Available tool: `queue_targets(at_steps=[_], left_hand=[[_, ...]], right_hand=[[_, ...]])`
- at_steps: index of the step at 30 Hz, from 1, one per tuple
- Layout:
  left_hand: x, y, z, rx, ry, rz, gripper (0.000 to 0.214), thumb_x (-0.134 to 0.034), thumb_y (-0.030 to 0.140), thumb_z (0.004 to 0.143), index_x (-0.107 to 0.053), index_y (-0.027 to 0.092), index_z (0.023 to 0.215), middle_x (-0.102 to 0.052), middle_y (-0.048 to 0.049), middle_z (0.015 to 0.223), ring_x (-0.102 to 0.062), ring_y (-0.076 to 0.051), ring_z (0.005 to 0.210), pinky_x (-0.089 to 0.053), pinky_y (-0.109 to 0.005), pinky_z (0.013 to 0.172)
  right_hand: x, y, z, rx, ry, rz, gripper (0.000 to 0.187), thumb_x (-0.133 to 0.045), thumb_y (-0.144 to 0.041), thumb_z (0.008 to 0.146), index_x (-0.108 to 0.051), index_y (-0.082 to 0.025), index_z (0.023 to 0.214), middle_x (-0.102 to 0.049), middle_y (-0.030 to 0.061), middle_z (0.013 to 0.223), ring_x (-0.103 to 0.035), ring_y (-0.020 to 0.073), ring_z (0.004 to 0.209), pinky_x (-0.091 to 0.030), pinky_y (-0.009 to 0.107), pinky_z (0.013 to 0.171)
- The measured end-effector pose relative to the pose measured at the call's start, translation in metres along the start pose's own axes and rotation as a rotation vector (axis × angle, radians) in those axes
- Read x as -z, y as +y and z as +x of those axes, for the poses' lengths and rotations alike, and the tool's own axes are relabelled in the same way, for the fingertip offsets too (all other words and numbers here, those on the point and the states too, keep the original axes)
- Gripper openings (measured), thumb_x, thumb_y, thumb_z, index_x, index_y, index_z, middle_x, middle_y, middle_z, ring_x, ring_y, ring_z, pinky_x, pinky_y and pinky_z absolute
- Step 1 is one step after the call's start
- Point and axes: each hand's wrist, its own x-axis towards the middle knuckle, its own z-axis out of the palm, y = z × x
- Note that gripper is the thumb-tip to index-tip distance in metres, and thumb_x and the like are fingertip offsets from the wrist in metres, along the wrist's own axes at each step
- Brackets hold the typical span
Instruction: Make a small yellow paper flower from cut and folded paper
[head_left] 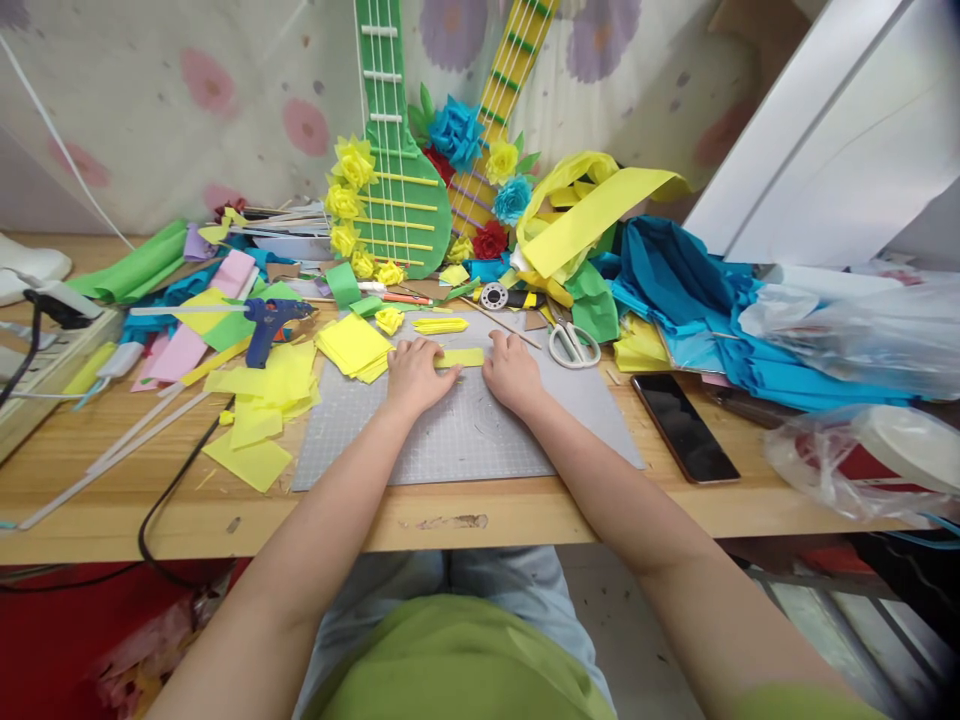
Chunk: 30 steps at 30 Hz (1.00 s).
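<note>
A narrow folded strip of yellow crepe paper (463, 357) lies flat on the grey cutting mat (465, 450) between my two hands. My left hand (418, 375) grips its left end, the thumb along the lower edge and the fingers curled. At the right end, my right hand (512, 370) has its bent fingers closed on the paper; the fingertips are partly hidden. Just beyond the strip rests a pointed bundle of folded yellow paper (440, 325). A stack of yellow paper squares (354, 347) sits left of my left hand. White-handled scissors (574, 345) lie right of my right hand.
Loose yellow sheets (259, 400) and a blue glue gun (270, 325) are on the left. A phone (684, 428) lies right of the mat. Behind stand a green paper guitar (405, 200) and a yellow one (517, 60). Blue crepe paper (690, 290) is heaped at right.
</note>
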Motion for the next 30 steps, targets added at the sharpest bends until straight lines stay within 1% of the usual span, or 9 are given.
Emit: queue_targets(at_steps=[3,5,9,15,21,23,26,28,30], left_hand=[[-0.002,0.004,0.000,0.016,0.046,0.019,0.027,-0.046,0.044,0.080,-0.060,0.021,0.083,-0.061,-0.0064,0.097,-0.045,-0.026,0.096,-0.032,-0.041,0.080],[-0.003,0.006,0.000,0.018,0.070,0.034,0.023,-0.047,0.040,0.080,-0.059,0.021,0.081,-0.062,-0.0068,0.095,-0.044,-0.027,0.097,-0.031,-0.041,0.080],[-0.004,0.009,0.001,0.025,0.075,0.021,0.016,-0.055,0.035,0.075,-0.059,0.021,0.080,-0.061,-0.0075,0.094,-0.043,-0.027,0.099,-0.029,-0.042,0.082],[-0.005,0.002,0.001,0.062,0.063,-0.055,0.011,-0.054,0.023,0.073,-0.061,0.022,0.081,-0.063,-0.0056,0.097,-0.044,-0.027,0.098,-0.030,-0.043,0.080],[-0.006,-0.011,-0.003,0.023,0.047,-0.082,0.036,-0.046,0.001,0.065,-0.062,0.023,0.088,-0.065,-0.0026,0.101,-0.046,-0.026,0.097,-0.033,-0.044,0.080],[-0.004,-0.013,-0.004,-0.004,0.085,-0.095,0.040,-0.045,-0.001,0.063,-0.062,0.022,0.090,-0.065,-0.0025,0.101,-0.047,-0.026,0.098,-0.035,-0.045,0.081],[0.002,-0.011,-0.007,-0.148,0.141,-0.161,0.040,-0.043,-0.001,0.063,-0.062,0.021,0.091,-0.064,-0.0033,0.101,-0.049,-0.023,0.101,-0.038,-0.042,0.086],[0.004,-0.007,-0.009,-0.337,0.057,-0.229,0.038,-0.043,0.002,0.064,-0.063,0.020,0.091,-0.065,-0.0033,0.099,-0.053,-0.020,0.099,-0.041,-0.038,0.088],[0.004,-0.003,-0.011,-0.499,-0.092,-0.285,0.037,-0.043,0.005,0.066,-0.064,0.021,0.092,-0.066,-0.0021,0.099,-0.056,-0.017,0.097,-0.042,-0.035,0.090]], right_hand=[[0.001,-0.004,0.002,0.027,0.082,0.038,0.037,-0.037,-0.015,0.080,-0.044,-0.015,0.116,-0.050,0.0143,0.108,-0.047,0.0252,0.099,-0.039,0.034,0.074],[-0.002,-0.009,0.005,0.129,0.148,0.054,0.032,-0.037,-0.015,0.081,-0.048,-0.016,0.111,-0.053,0.0118,0.104,-0.046,0.0237,0.098,-0.038,0.033,0.077],[-0.013,-0.014,0.012,0.327,0.105,0.034,0.022,-0.038,-0.015,0.081,-0.054,-0.016,0.096,-0.056,0.0094,0.095,-0.047,0.0218,0.090,-0.036,0.032,0.079],[-0.022,-0.008,0.016,0.300,0.041,0.063,0.020,-0.038,-0.018,0.084,-0.055,-0.015,0.094,-0.057,0.0100,0.092,-0.048,0.0209,0.085,-0.037,0.032,0.079],[-0.024,-0.005,0.016,0.311,0.049,0.123,0.019,-0.038,-0.019,0.084,-0.055,-0.016,0.093,-0.056,0.0103,0.091,-0.049,0.0211,0.085,-0.038,0.033,0.078],[-0.023,-0.004,0.016,0.303,0.045,0.159,0.018,-0.039,-0.019,0.083,-0.055,-0.016,0.092,-0.056,0.0099,0.090,-0.049,0.0209,0.084,-0.038,0.033,0.078],[-0.023,-0.002,0.018,0.276,0.026,0.257,0.016,-0.042,-0.017,0.080,-0.056,-0.017,0.088,-0.056,0.0077,0.086,-0.049,0.0195,0.083,-0.039,0.033,0.078],[-0.022,0.001,0.020,0.265,0.008,0.350,0.015,-0.043,-0.015,0.078,-0.056,-0.018,0.085,-0.056,0.0055,0.083,-0.050,0.0177,0.081,-0.040,0.031,0.077],[-0.022,0.006,0.021,0.235,-0.003,0.452,0.016,-0.043,-0.013,0.076,-0.056,-0.018,0.084,-0.056,0.0037,0.083,-0.051,0.0155,0.077,-0.041,0.030,0.075]])
